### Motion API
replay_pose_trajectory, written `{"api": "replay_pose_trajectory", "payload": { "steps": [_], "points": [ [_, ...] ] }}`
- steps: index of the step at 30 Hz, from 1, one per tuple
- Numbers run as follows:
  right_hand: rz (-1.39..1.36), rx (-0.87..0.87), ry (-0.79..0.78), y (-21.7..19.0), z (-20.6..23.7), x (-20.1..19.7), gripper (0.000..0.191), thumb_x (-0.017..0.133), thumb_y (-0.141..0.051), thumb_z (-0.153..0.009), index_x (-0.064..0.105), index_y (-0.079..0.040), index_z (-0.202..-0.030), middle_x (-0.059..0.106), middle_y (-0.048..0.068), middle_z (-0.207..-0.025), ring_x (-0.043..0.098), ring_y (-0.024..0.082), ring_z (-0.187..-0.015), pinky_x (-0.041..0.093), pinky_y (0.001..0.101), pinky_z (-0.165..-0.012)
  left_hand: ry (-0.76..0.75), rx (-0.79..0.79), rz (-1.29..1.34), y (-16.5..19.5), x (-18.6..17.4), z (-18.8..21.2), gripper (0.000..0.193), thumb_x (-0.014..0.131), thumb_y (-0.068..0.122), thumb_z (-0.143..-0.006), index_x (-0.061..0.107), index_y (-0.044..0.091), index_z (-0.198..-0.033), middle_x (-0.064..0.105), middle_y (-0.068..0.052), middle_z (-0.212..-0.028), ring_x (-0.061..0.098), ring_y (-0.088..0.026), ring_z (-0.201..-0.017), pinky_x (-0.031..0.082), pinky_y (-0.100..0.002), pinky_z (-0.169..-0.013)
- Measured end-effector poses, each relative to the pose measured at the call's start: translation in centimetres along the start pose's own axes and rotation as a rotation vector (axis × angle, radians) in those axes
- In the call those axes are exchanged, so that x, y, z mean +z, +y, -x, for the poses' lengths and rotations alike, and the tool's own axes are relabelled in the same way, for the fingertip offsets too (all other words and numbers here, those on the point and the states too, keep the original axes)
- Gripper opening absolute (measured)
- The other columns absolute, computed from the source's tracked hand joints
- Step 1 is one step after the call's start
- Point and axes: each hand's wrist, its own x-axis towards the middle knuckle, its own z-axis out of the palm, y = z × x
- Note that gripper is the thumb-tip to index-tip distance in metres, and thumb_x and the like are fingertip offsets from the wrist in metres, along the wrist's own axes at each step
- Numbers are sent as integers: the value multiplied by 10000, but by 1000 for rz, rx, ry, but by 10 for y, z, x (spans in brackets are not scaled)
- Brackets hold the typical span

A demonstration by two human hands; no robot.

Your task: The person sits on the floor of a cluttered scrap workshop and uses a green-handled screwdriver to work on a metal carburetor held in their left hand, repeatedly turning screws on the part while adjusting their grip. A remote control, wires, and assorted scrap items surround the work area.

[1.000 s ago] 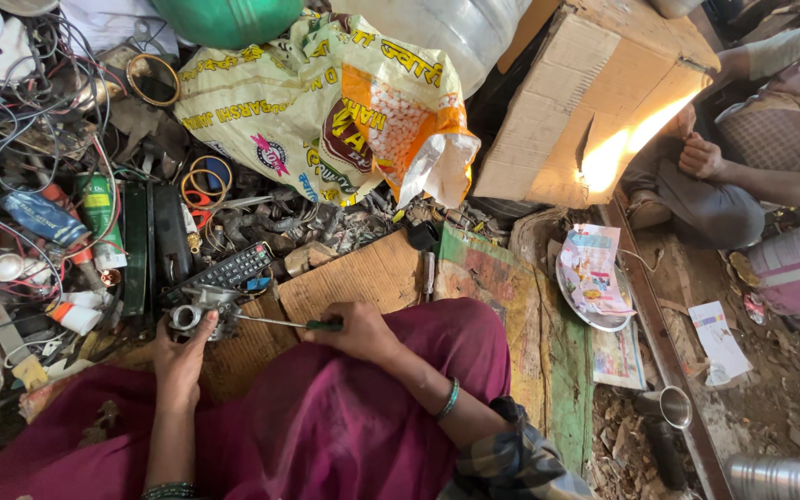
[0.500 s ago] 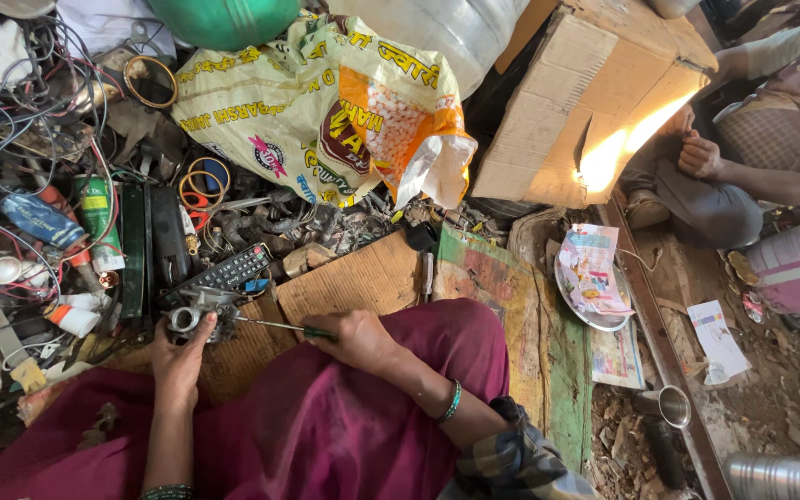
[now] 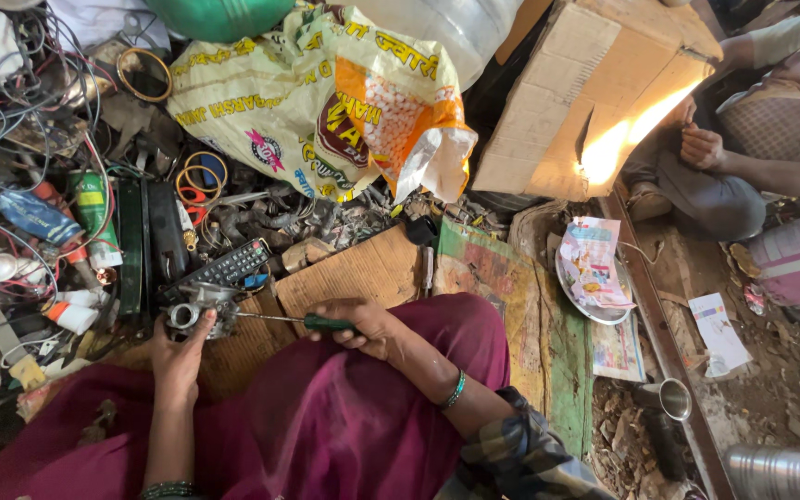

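My left hand (image 3: 176, 352) grips a small grey metal engine part (image 3: 198, 312) with a round opening, held against the wooden board (image 3: 354, 273). My right hand (image 3: 368, 326) is closed on the green handle of a screwdriver (image 3: 300, 320); its thin shaft points left with the tip at the metal part. Both forearms cross my maroon-clad lap (image 3: 326, 426). A green bangle sits on my right wrist.
A black remote control (image 3: 229, 265) lies just behind the metal part. Tangled wires, cans and scrap (image 3: 39, 185) crowd the left. Printed sacks (image 3: 326, 102) and a cardboard box (image 3: 585, 102) stand behind. Another person's hand (image 3: 701, 146) rests at the right. A steel cup (image 3: 673, 398) sits lower right.
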Motion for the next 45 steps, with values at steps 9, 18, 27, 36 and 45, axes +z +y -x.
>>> {"api": "replay_pose_trajectory", "payload": {
  "steps": [9,18,27,36,45],
  "points": [
    [1056,-623,95,-6,4,11,356,735,-101,-872,759,-103,-1228,789,80,-997,737,128,-786,589,277,-708,6,-11,-20,3,5,-7,500,847,218,-878,601,29,-1270,670,-30,-1189,612,-126,-1066,477,-286,-961],
    [1332,-817,300,-1,18,25,352,809,-299,-859,765,-98,-1145,775,99,-937,749,209,-797,604,344,-719,-1,-20,16,5,7,1,490,842,223,-880,607,38,-1268,674,-27,-1187,620,-130,-1069,479,-284,-952],
    [1494,-715,420,11,3,13,384,728,-442,-927,773,-90,-782,707,84,-650,700,251,-592,570,373,-585,15,-28,1,4,10,4,533,847,226,-869,593,34,-1297,655,-28,-1217,603,-130,-1098,473,-289,-975],
    [1747,-999,423,5,27,33,327,764,-409,-910,696,-91,-876,679,72,-827,693,273,-712,546,409,-578,24,-53,0,4,7,7,539,848,225,-863,588,48,-1300,657,-29,-1225,602,-130,-1113,465,-288,-987],
    [1744,-980,410,17,34,37,288,782,-330,-910,678,-69,-970,674,74,-916,690,247,-808,561,378,-620,1,-11,-11,-1,2,11,451,836,221,-904,606,36,-1245,664,-30,-1174,609,-123,-1050,474,-277,-933]
  ]
}}
